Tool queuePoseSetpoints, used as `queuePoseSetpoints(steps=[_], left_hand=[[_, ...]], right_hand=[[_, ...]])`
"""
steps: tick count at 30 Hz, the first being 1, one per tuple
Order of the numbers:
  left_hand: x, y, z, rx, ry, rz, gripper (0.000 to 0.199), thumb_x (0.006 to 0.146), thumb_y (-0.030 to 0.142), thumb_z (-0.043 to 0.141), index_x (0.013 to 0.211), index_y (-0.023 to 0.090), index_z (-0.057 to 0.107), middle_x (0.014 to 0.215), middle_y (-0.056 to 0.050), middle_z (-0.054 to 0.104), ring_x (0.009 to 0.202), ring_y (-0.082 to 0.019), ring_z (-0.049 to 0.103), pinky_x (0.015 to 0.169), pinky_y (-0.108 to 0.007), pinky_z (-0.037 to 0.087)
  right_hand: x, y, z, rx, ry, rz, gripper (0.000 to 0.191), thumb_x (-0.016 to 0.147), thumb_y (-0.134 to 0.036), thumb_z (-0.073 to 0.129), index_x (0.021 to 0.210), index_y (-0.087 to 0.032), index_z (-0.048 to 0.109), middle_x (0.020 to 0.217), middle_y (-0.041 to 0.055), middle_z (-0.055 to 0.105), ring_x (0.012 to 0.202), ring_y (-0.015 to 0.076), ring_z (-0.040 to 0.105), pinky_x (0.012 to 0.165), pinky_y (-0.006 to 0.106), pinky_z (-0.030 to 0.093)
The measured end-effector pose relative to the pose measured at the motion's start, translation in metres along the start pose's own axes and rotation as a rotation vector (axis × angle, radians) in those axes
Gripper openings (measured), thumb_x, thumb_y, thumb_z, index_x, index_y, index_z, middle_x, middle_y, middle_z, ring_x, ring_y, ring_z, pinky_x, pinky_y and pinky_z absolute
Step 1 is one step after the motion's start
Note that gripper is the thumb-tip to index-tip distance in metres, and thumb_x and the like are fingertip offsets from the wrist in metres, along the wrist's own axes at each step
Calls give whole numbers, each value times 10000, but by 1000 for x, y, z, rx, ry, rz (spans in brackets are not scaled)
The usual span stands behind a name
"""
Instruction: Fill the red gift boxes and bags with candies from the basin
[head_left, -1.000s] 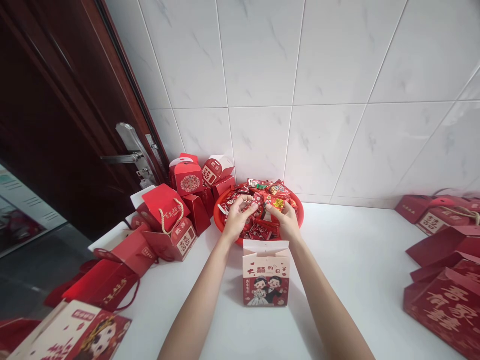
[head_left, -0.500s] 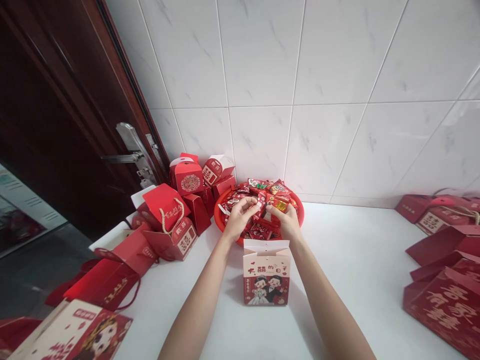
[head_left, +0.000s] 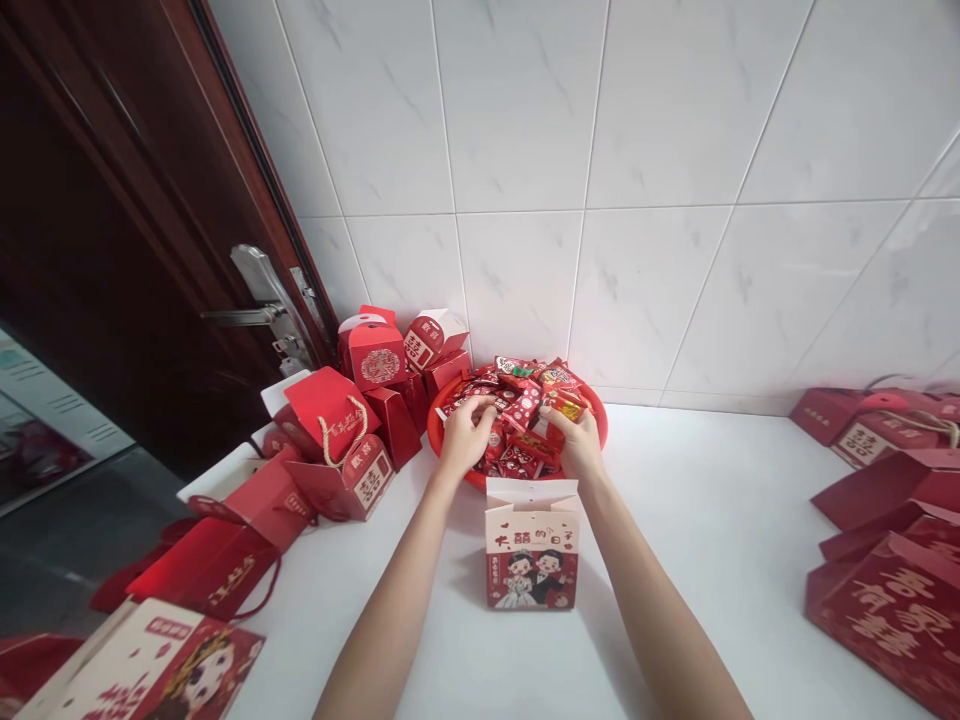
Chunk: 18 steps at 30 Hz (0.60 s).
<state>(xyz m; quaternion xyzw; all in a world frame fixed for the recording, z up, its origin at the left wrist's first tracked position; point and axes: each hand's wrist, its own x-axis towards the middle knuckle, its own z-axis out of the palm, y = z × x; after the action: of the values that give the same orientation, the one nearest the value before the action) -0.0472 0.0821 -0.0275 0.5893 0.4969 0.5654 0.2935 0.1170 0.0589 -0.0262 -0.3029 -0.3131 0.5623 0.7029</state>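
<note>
My left hand (head_left: 469,437) is over the left part of a red plastic basin (head_left: 600,408) heaped with small wrapped candies. Its fingers are drawn in towards the thumb; what they pinch, if anything, is hidden. On the basin's right side, my right hand (head_left: 576,440) is closed on a red-and-yellow candy packet (head_left: 568,406). Between the hands lies a red white-dotted candy (head_left: 523,408). In front of the basin, between my forearms, stands an upright cream-and-red gift box (head_left: 532,565) printed with a bride and groom, its top flaps raised.
Several red gift boxes (head_left: 379,365) and rope-handled boxes (head_left: 345,460) crowd the left side. A cream-and-red box (head_left: 161,660) lies at the near left. More red boxes (head_left: 885,610) stand on the right of the white table (head_left: 697,520). Behind rises a tiled wall (head_left: 517,280).
My left hand has moved slightly left and down, away from the red dotted candy, which now lies on the heap. My right hand has shifted only a little. The gift box stays put.
</note>
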Motion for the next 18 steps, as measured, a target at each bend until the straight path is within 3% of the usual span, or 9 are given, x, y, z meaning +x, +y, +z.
queuePoseSetpoints(steps=[3, 7, 13, 18], left_hand=[[0, -3, 0, 13, -48, -5, 160, 837, 357, 650, 876, 241, 753, 1025, -68, 782, 1045, -285, 687, 1018, -404, 473], [4, -11, -1, 49, 21, -71, 177, 860, 327, 602, 877, 247, 759, 1044, -59, 784, 1089, -292, 677, 1058, -438, 445], [6, -18, -2, 141, 2, -117, 286, 732, 112, 616, 947, 214, 774, 1143, -110, 765, 1180, -331, 652, 1127, -489, 390], [5, -20, 0, 159, -78, -120, 407, 619, 69, 701, 987, 226, 778, 1106, -110, 775, 1138, -344, 673, 1066, -460, 454]], right_hand=[[0, 0, -1, -18, -15, -5, 364, 553, -274, 894, 855, -190, 709, 844, 43, 780, 761, 255, 723, 742, 403, 607], [0, 0, -1, -16, -13, 5, 356, 558, -271, 891, 855, -183, 715, 823, 46, 773, 743, 259, 723, 731, 415, 608], [0, -1, -1, 12, 21, 26, 293, 550, -264, 876, 789, -187, 726, 767, 35, 766, 691, 243, 714, 708, 407, 621], [1, 0, -2, 31, 42, 25, 272, 562, -262, 866, 781, -200, 717, 774, 37, 769, 710, 257, 722, 701, 409, 621]])
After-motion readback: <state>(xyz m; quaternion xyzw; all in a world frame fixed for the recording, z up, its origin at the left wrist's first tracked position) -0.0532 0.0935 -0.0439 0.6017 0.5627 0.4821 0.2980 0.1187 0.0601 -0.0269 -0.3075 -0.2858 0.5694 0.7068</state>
